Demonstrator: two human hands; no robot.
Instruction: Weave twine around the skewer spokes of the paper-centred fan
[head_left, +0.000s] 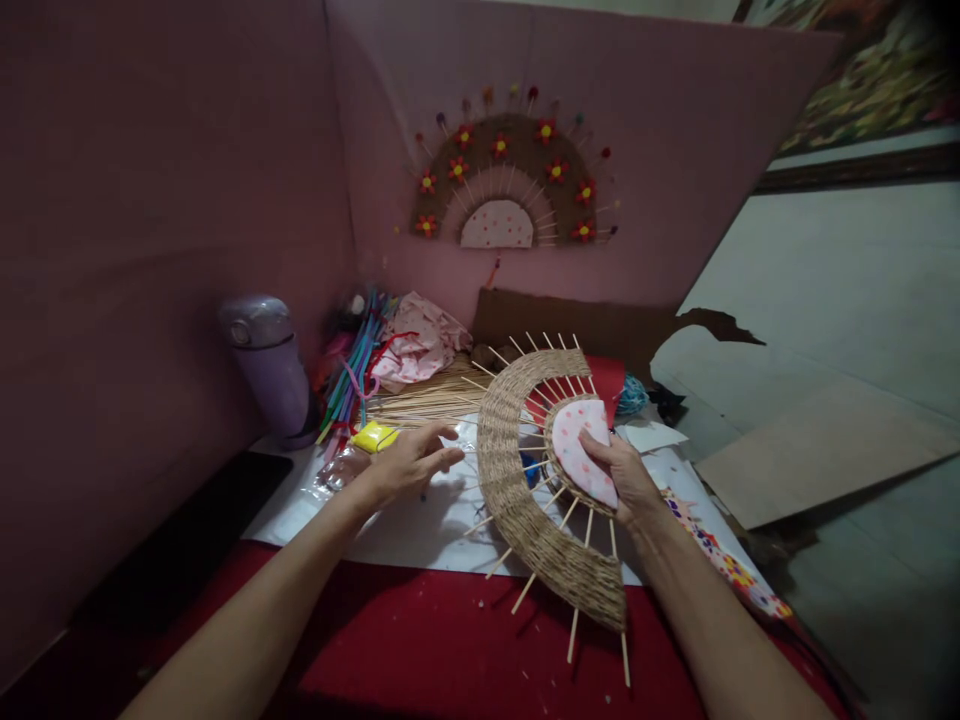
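Observation:
My right hand [626, 475] grips a woven half-round fan by its pale, pink-dotted fabric centre [581, 450], thumb on top. The fan stands turned on its side, its twine-woven band [502, 440] curving out to the left. Thin wooden sticks radiate through the band and poke past its outer edge. My left hand [416, 462] hovers just left of the fan, fingers apart and holding nothing. Beside that hand lies a small yellow packet [373, 437].
A lilac bottle [274, 375] stands left, near colourful pipe cleaners [356, 365] and crumpled dotted cloth [424, 340]. Thin sticks [416, 402] lie behind. A flower-decorated fan [502, 150] is on the pink board. Blue yarn [632, 395] and red sheet [604, 378] sit behind the held fan.

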